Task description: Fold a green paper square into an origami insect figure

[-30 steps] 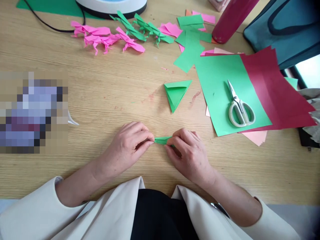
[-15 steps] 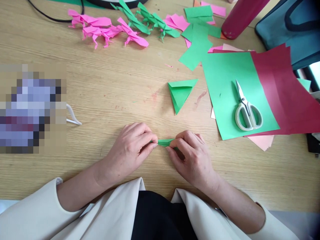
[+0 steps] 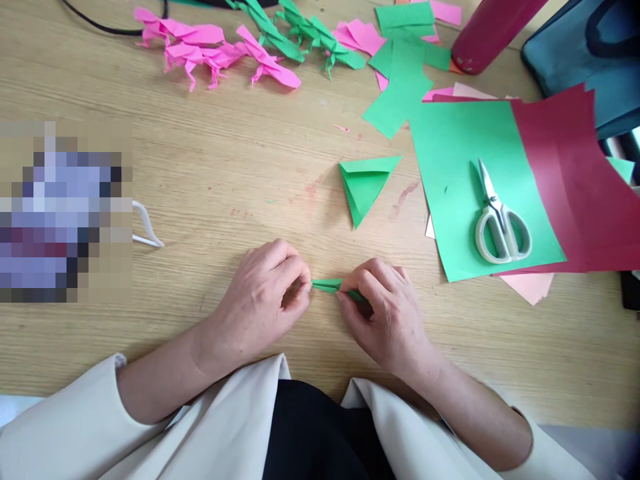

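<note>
Two cream sleeves (image 3: 65, 420) at near edge of tabletop (image 3: 225, 153). Left hand (image 3: 267, 290): grip pinched at narrow tip of folded green strip (image 3: 326, 285). Right hand (image 3: 387, 310): grip closed on strip's other end, fingers partly hiding it. Strip spans gap between hands. Beyond, folded green triangle (image 3: 367, 190). Rightward, scissors (image 3: 493, 202) on green sheet (image 3: 450, 200), dark red paper (image 3: 565, 173) under sheet. Farther, pink figures (image 3: 197, 57) beside green figures (image 3: 317, 37), then paper scraps (image 3: 400, 87), dark red cylinder (image 3: 493, 37), blue bag (image 3: 565, 60).
</note>
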Demonstrator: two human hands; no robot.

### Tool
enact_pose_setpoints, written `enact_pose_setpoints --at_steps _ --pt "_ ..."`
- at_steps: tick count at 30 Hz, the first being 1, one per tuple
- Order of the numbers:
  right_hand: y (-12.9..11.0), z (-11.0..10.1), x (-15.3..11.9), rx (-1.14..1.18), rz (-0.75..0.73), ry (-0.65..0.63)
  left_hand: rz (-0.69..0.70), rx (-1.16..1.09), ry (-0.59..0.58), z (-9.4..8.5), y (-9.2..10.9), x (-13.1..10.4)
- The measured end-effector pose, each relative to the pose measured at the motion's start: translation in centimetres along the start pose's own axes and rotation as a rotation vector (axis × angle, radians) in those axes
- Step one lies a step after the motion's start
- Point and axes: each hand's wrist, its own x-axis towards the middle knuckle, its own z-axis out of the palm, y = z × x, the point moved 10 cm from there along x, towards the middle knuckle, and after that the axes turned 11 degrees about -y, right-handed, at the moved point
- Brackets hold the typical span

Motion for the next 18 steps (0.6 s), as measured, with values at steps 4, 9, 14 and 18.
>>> enact_pose_setpoints --at_steps 4,9,14,18 --pt "-0.23 0.09 0.01 0.020 -0.034 -0.009 0.000 0.017 0.012 -0.18 0.15 0.04" --pt "-0.34 0.07 -0.28 0.020 -0.070 -0.005 -0.001 0.058 0.019 -0.09 0.09 0.06" --pt "-0.37 -0.06 -0.40 0.028 -0.097 0.018 0.003 0.054 0.018 -0.16 -0.15 -0.05" --pt "-0.40 0.07 -0.39 0.024 -0.105 0.016 0.023 0.036 0.019 -0.76 -0.25 -0.92"
